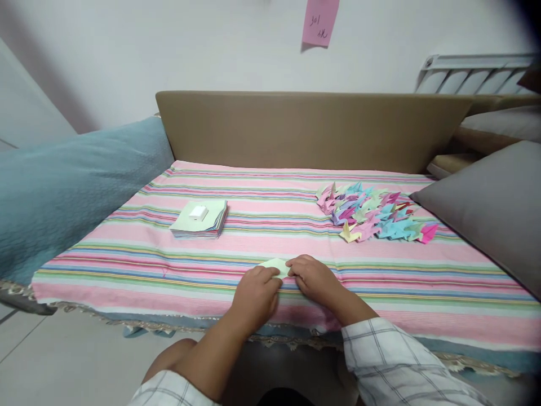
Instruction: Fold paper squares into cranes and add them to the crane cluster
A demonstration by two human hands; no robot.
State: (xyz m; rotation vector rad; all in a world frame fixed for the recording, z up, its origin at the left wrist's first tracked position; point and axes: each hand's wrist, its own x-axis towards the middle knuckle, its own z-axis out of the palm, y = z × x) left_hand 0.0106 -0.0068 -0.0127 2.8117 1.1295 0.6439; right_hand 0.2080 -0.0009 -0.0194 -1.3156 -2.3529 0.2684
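A small piece of pale green folded paper (276, 265) lies low over the striped cloth in front of me. My left hand (258, 294) is closed on its left and near side, thumb and fingers pressed together. From the right, my right hand (311, 275) pinches the paper's other edge between thumb and fingertips. Parts of the paper are hidden under my fingers, so its exact folded form does not show. To the left rests a stack of coloured paper squares (198, 223), a light green one on top. Many folded paper cranes (372, 214) sit in a cluster at the right.
A small white box (198, 212) sits on the paper stack. The striped cloth (270, 225) covers the sofa seat, with a brown backrest (313, 129) behind. A blue-covered armrest (84, 180) bounds the left, a grey cushion (486, 197) the right. A pink note (320, 22) hangs on the wall.
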